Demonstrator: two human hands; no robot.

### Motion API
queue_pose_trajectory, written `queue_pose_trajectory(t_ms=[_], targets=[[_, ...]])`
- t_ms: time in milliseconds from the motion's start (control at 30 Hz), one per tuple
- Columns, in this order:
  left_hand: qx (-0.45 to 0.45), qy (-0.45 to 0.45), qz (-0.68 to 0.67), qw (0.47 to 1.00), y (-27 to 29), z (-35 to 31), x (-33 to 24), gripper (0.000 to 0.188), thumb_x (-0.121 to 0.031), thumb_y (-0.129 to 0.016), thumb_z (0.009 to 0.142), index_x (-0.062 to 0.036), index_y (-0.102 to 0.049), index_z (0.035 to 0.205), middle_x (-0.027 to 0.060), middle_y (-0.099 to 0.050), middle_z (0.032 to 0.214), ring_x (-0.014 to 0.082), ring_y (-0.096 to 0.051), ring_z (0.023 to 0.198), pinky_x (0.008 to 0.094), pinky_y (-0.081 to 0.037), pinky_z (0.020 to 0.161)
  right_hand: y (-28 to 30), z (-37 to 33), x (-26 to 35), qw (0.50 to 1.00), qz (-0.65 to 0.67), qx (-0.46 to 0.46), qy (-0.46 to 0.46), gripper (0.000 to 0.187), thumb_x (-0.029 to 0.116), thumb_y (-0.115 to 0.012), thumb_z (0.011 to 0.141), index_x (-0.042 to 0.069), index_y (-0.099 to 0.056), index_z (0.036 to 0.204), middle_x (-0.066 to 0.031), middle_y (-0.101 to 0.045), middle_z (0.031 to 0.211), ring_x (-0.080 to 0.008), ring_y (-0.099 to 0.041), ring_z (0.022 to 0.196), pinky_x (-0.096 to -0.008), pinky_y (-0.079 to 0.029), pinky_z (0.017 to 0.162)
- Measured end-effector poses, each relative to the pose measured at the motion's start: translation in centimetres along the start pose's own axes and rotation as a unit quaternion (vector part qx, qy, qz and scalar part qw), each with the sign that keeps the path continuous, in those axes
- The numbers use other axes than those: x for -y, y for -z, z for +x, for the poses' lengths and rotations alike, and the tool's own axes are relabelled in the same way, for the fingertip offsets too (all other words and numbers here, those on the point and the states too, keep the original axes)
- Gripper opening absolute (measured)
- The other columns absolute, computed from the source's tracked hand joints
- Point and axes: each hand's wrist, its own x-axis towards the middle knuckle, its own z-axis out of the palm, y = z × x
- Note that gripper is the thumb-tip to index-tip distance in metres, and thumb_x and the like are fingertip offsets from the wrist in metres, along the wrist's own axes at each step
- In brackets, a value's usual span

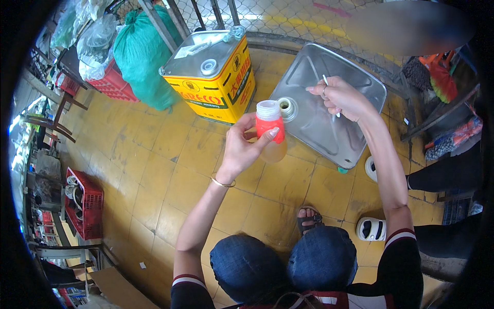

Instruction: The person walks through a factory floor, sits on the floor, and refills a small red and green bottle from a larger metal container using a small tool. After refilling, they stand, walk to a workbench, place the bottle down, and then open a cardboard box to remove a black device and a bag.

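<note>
My left hand (240, 148) is wrapped round a clear plastic bottle (269, 133) with an orange-red band. The bottle is upright, its neck is uncapped, and pale amber liquid shows in the lower part. Right behind its neck is the pale spout (288, 109) of a large silver metal can (329, 135); I cannot tell whether they touch. Over the can's top my right hand (348, 98) is closed on a thin white stick (325, 80), whose two ends stick out of the fist.
A yellow square tin (216, 95) stands left of the silver can. Farther left are a green sack (141, 56) and a red crate (85, 206). Wire mesh fencing (298, 26) runs behind. At right are another person's dark-trousered legs (445, 175) and a white shoe (370, 228).
</note>
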Motion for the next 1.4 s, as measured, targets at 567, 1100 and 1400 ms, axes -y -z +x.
queue_pose_trajectory(t_ms=[567, 1100, 1400], targets=[[0.032, -0.187, -0.029, 0.981, 2.7, 7.1, -5.5, 0.053, -0.013, -0.073, 0.087, 0.0048, -0.046, 0.128, 0.0135, -0.060, 0.123, 0.0193, -0.059, 0.114, 0.0346, -0.051, 0.094, 3.3, 6.5, -1.2, 0.996, -0.076, -0.037, 0.030, 0.012, 0.016, -0.059, 0.089, 0.006, -0.053, 0.086, 0.0085, -0.030, 0.060, -0.0040, -0.024, 0.048, -0.0253, -0.019, 0.043], [-0.065, -0.175, -0.016, 0.982, 4.5, 3.9, -4.9, 0.047, -0.012, -0.061, 0.095, 0.0020, -0.044, 0.137, 0.0103, -0.056, 0.131, 0.0165, -0.053, 0.119, 0.0332, -0.039, 0.104, 5.9, -5.3, -18.3, 0.787, -0.112, -0.552, 0.253, 0.017, 0.017, -0.064, 0.090, 0.001, -0.066, 0.094, -0.0089, -0.067, 0.083, -0.0130, -0.060, 0.071, -0.0286, -0.047, 0.064], [-0.011, -0.010, -0.059, 0.998, 2.4, -2.9, 3.2, 0.064, -0.009, -0.077, 0.080, 0.0008, -0.043, 0.133, 0.0145, -0.051, 0.135, 0.0221, -0.049, 0.125, 0.0380, -0.035, 0.109, 1.6, -4.1, -36.6, 0.865, -0.337, -0.332, -0.165, 0.058, 0.051, -0.066, 0.083, 0.003, -0.060, 0.114, -0.0258, -0.060, 0.118, -0.0364, -0.061, 0.109, -0.0458, -0.050, 0.092]])
